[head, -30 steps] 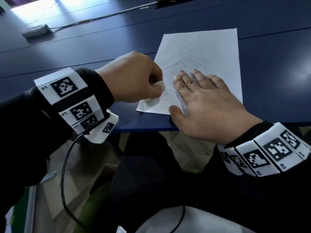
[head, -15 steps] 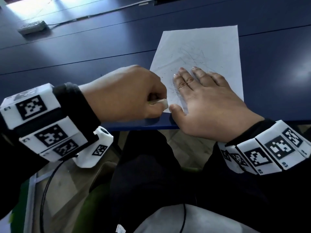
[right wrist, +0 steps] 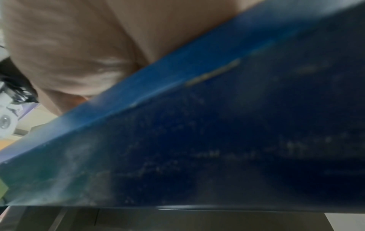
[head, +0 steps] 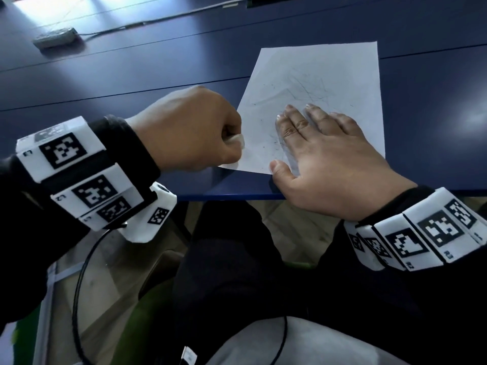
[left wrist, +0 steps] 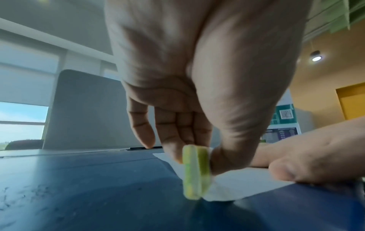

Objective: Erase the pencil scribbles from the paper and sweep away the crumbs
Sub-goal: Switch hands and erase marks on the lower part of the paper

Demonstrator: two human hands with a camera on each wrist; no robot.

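A white sheet of paper with faint pencil scribbles lies on the dark blue table. My left hand pinches a yellow-green and white eraser between thumb and fingers, at the sheet's near left corner. The eraser's lower end touches the paper's corner. My right hand lies flat on the sheet's near part, fingers straight, palm over the table's front edge. Small dark crumbs dot the paper beside my right fingers. The right wrist view shows only blurred palm and table edge.
A grey power strip with a cable lies at the far left of the table. The table's front edge runs just below both hands. My lap and a black cable are below it.
My left hand with the eraser went toward me to the sheet's near edge, then back up along its left edge. My right hand has stayed flat on the paper.
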